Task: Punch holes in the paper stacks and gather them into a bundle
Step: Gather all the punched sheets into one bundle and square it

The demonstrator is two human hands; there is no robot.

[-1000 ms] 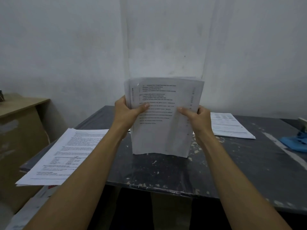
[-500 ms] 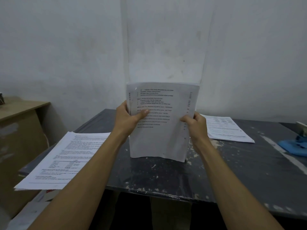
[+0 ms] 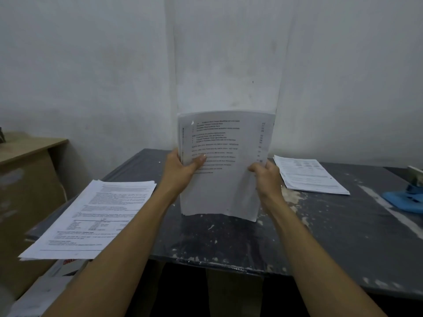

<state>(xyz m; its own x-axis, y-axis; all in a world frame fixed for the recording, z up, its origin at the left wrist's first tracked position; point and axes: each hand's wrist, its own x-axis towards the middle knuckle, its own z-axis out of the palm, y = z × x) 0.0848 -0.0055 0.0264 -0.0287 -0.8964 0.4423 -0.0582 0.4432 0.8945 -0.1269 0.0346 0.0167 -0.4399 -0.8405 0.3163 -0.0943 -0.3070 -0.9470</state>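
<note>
Printed paper stack [image 3: 225, 165] held upright, bottom edge on the counter [image 3: 320, 229]. Left hand [image 3: 180, 170] and right hand [image 3: 266, 177] grip its side edges, fingers closed on the sheets. Risk: loosened grip lets uneven sheets fan, misaligning punched holes.

Room, interior corner: plain whitewashed walls [image 3: 91, 65], faintly smudged, with a flat projecting pillar [image 3: 226, 53] at centre. Light dim and even, source not visible. Dark grey table [image 3: 343, 236], its top scuffed and flecked with pale paint or plaster marks. Light brown wooden cabinet [image 3: 25, 179] at far left, against the wall, separate from the table. Floor hidden in shadow.
</note>
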